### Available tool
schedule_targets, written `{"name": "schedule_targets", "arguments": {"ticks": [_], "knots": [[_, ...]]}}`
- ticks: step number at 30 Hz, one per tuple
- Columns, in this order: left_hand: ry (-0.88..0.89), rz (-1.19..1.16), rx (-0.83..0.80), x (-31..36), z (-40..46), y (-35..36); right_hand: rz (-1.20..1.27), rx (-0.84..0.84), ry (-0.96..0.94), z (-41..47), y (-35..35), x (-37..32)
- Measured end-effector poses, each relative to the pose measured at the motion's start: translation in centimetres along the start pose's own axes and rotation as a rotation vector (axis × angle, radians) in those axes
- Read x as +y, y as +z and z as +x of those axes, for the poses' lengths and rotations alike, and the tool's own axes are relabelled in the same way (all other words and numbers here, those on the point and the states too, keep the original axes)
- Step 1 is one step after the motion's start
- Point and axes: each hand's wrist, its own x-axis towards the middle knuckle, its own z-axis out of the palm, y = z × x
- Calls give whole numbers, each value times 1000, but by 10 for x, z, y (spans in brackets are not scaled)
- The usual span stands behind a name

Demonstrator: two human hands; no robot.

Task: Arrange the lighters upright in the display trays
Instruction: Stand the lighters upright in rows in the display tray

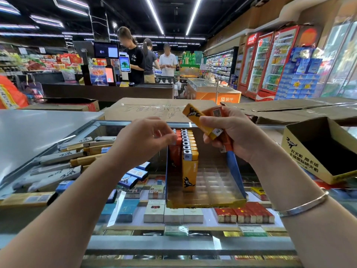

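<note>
Right hand (231, 132) grips several lighters (202, 120), fingers curled round them. Left hand (146, 136) fingers pinch the top of an orange lighter (174, 151) standing in the tray (204, 203), beside the yellow row (190, 151).

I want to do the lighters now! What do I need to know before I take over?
Left hand: fingers pinch an orange lighter at the back of the orange row.
Right hand: holds a bunch of yellow and orange lighters.
Blue-and-yellow cardboard display tray: two rows stand upright, orange and yellow.
Left: the tray's right side is unfilled.
</note>
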Motion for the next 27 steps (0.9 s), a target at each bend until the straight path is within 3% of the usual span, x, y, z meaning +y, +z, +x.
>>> {"name": "schedule_targets", "arguments": {"ticks": [5, 10, 14, 19, 22, 27], "knots": [[176, 36, 276, 13, 0, 2, -23, -68, -26, -3, 0, -7], [424, 315, 231, 23, -2, 11, 1, -168, -16, -6, 10, -6], [378, 237, 300, 25, -4, 11, 52, -156, 13, -6, 17, -4], [297, 209, 254, 21, -4, 10, 91, -201, 2, -7, 18, -6], [288, 152, 219, 19, -2, 10, 35, -271, -87, -8, 17, -7], [133, -119, 70, 17, -1, 8, -153, -156, -263, -7, 18, -6]]}}
